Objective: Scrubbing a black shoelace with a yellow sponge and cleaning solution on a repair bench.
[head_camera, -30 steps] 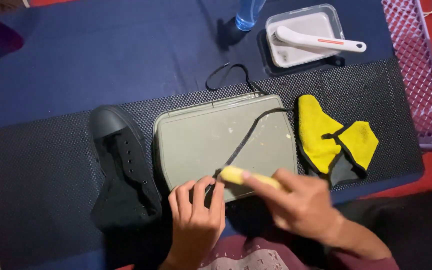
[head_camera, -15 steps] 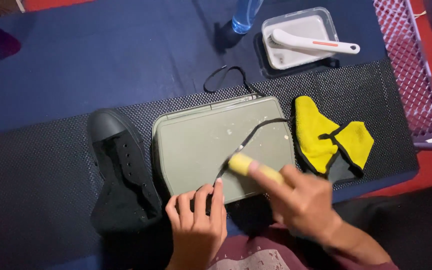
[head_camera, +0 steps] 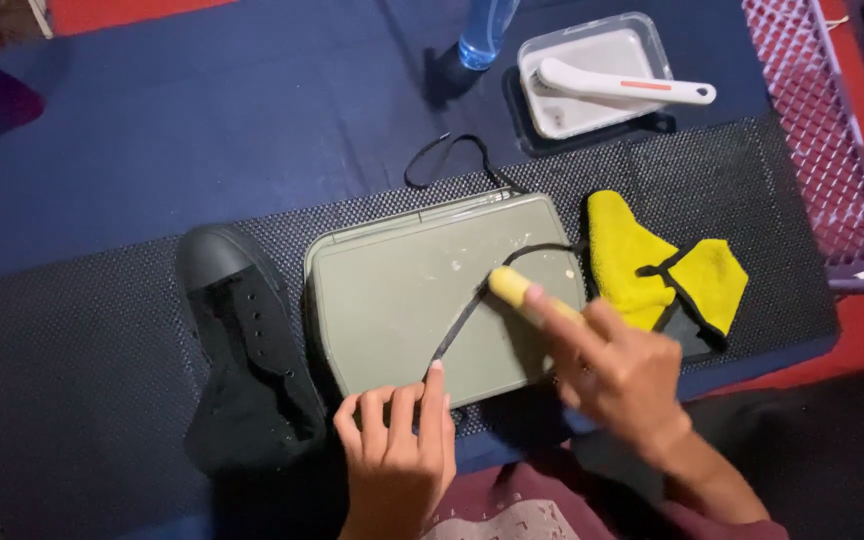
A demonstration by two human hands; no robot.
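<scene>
A person's left hand [head_camera: 397,455] is pressing a black lace [head_camera: 472,310] with its fingertips against the near edge of a grey-green lid [head_camera: 402,300], while the right hand [head_camera: 617,370], closed around a yellow brush [head_camera: 512,288], is holding its tip on the lace. A black shoe [head_camera: 242,350] is lying left of the lid, a yellow cloth [head_camera: 652,270] right. Beyond, a white brush [head_camera: 617,88] is resting across a clear tub [head_camera: 592,50] on the blue counter [head_camera: 202,130], beside a bottle [head_camera: 482,30].

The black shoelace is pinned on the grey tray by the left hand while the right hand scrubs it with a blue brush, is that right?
Not quite: the head view shows the brush in the right hand is yellow, not blue. The left hand does pin the black shoelace on the grey tray.
</scene>
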